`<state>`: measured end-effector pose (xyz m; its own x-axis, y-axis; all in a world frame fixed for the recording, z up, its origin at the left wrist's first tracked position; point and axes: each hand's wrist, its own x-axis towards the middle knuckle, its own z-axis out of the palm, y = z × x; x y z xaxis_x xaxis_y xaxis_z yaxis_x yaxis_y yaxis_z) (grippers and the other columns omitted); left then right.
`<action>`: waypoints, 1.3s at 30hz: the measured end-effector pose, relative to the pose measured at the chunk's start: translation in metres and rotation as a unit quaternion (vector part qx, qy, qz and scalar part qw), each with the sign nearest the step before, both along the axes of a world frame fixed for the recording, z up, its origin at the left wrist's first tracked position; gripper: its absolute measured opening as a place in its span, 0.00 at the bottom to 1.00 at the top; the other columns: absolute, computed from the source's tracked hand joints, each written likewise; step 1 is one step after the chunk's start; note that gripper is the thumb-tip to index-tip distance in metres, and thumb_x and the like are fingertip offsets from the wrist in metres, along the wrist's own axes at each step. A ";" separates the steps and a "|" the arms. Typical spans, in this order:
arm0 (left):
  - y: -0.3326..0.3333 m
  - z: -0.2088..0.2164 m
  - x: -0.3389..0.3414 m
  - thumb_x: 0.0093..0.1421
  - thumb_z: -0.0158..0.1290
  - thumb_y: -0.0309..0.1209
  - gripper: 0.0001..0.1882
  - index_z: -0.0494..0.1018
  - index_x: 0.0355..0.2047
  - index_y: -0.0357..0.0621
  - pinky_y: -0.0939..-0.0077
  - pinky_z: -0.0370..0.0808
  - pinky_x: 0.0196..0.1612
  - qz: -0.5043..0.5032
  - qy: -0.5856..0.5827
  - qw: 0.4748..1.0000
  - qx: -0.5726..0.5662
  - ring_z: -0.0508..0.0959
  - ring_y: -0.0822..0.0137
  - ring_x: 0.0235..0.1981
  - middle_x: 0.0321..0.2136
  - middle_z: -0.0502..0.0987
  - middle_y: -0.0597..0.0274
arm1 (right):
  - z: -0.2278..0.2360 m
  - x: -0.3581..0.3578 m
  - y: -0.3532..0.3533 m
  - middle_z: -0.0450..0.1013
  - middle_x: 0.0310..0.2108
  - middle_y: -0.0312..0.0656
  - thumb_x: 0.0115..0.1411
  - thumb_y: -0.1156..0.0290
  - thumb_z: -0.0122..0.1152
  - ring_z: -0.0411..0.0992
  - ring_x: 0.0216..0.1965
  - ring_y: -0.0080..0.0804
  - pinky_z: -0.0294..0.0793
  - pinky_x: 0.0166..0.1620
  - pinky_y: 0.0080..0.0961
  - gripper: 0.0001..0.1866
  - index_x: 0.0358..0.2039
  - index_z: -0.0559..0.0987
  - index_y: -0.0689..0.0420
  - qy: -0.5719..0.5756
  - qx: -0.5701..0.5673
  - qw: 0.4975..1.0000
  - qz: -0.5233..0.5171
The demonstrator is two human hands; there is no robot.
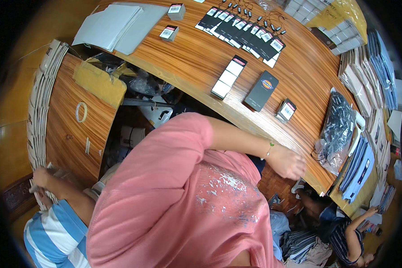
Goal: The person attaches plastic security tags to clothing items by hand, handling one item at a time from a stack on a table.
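My left hand [290, 164], with a thin bracelet at the wrist, hovers by the front edge of the wooden table [183, 58]. Its fingers are curled in, and their inside is hidden. Nearest to it on the tabletop is a small stack of labels [286, 110]. Left of that lie a dark grey stack of hang tags [262, 90] and a long black-and-white stack of tags [230, 77]. Black hang tags with strings [243, 32] are fanned in a row farther back. My right hand does not show.
A clear bag of black strings [335, 129] and folded blue shirts [357, 169] line the right end. White sheets [109, 27] lie far left. Two small label stacks [169, 32] sit beyond. One person in stripes [56, 230] works at left, another [346, 236] at lower right.
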<state>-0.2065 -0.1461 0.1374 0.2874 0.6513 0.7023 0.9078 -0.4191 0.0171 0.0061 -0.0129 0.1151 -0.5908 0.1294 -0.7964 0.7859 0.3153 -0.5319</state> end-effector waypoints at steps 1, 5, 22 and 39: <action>-0.010 0.015 0.003 0.50 0.47 0.33 0.12 0.68 0.33 0.41 0.70 0.70 0.42 -0.009 -0.031 0.998 0.052 0.72 0.65 0.36 0.31 0.71 0.64 | 0.000 0.003 -0.004 0.70 0.41 0.47 0.54 0.60 0.51 0.68 0.42 0.31 0.68 0.44 0.27 0.24 0.45 0.69 0.66 -0.033 -0.017 0.999 0.021; -0.115 0.095 -0.016 0.52 0.45 0.29 0.14 0.70 0.40 0.42 0.76 0.72 0.38 -0.030 -0.262 0.964 -0.027 0.74 0.65 0.32 0.29 0.72 0.63 | 0.021 0.006 -0.010 0.70 0.41 0.46 0.55 0.63 0.51 0.68 0.42 0.30 0.68 0.44 0.26 0.21 0.45 0.69 0.65 -0.227 -0.140 0.946 0.184; -0.468 -0.334 0.100 0.53 0.48 0.40 0.11 0.71 0.25 0.45 0.78 0.64 0.19 0.543 -0.826 0.145 0.048 0.67 0.73 0.16 0.17 0.68 0.68 | 0.194 -0.329 -0.181 0.70 0.30 0.48 0.49 0.75 0.56 0.68 0.33 0.43 0.65 0.39 0.31 0.08 0.31 0.74 0.63 0.466 0.076 0.694 0.544; -0.456 0.071 -0.046 0.51 0.49 0.30 0.07 0.72 0.29 0.42 0.70 0.71 0.33 0.640 -0.519 0.473 -0.311 0.76 0.59 0.28 0.25 0.75 0.56 | 0.023 -0.154 0.015 0.57 0.51 0.56 0.60 0.68 0.47 0.54 0.54 0.49 0.50 0.57 0.41 0.21 0.50 0.61 0.67 0.454 0.381 0.785 0.182</action>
<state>-0.2524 -0.6024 0.2080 -0.9120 -0.0024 -0.4101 -0.2232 0.8418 0.4914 -0.1478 0.0021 0.1378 -0.9784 0.0547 0.1995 -0.0233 0.9290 -0.3694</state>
